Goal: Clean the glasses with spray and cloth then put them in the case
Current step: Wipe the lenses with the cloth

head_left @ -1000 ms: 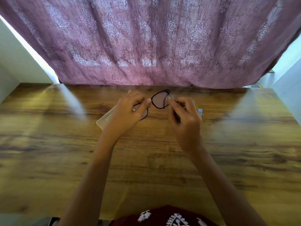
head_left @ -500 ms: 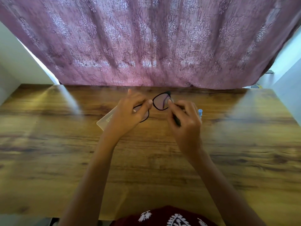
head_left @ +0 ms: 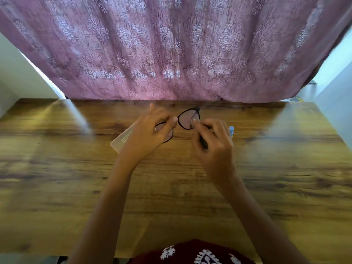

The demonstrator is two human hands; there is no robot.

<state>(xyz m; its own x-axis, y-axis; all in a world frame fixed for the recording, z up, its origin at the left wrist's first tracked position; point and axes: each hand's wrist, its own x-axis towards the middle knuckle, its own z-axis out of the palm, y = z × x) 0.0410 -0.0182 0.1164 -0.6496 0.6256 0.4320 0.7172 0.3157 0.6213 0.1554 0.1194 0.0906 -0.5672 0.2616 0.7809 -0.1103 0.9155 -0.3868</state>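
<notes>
Mauve patterned curtain [head_left: 171, 48] fills the top half of the view, from ten o'clock across to two o'clock, hanging down to the far edge of a wooden table [head_left: 76, 187]. That table, brown with a strong grain, spreads across the whole lower half. Pale walls show at the far left and far right.

Two bare forearms reach up from six o'clock toward the middle. At the bottom edge sits a strip of dark red clothing [head_left: 190, 252] with white printed motifs.

Near the centre, slightly toward twelve o'clock, both hands hold a pair of black-framed glasses [head_left: 187, 119] above the table. The left hand [head_left: 148, 132] is closed around the lens on its side, thumb and fingers pinching the frame near the bridge. The right hand [head_left: 213, 143] pinches the other lens, a fingertip pressed on the glass at its edge; a dark strip, seemingly a temple arm, runs under the fingers. Whether that hand also holds a cloth cannot be told.

Behind the left hand, toward nine o'clock, a pale flat case [head_left: 122, 140] lies on the table, partly hidden. Just beyond the right hand, toward three o'clock, the blue top of a small spray bottle [head_left: 231, 129] peeks out.
</notes>
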